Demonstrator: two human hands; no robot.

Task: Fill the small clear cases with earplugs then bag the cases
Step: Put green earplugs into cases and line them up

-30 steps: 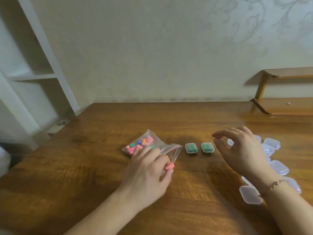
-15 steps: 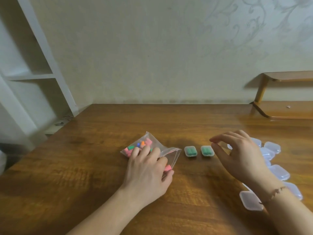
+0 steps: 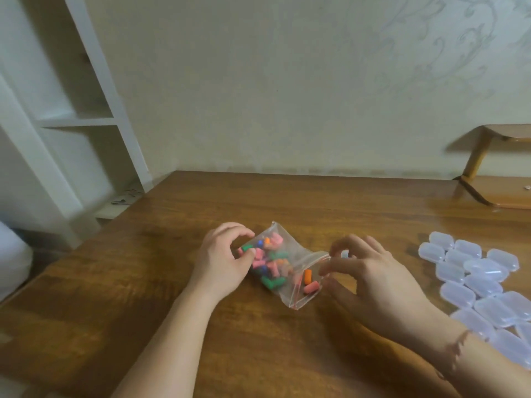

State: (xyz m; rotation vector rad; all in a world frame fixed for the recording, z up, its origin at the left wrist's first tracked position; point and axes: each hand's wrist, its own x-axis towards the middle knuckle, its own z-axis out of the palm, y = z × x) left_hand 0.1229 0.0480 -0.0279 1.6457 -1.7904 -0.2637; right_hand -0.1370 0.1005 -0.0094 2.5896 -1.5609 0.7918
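1. Clear bag (image 3: 283,265) of earplugs (image 3: 271,261) flat on the table (image 3: 172,282), between both hands.
2. Left hand (image 3: 222,261): fingers curled, pinching the bag's far end.
3. Right hand (image 3: 376,278): fingers curled at the bag's open mouth; cannot tell if gripping it.
4. Empty cases (image 3: 477,280) in a heap on the right, partly cut off by the edge and blurry.

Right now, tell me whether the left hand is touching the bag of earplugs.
Touching. The head view shows the left hand with its fingers curled round the closed end of the bag of earplugs, thumb pressed against the plastic.
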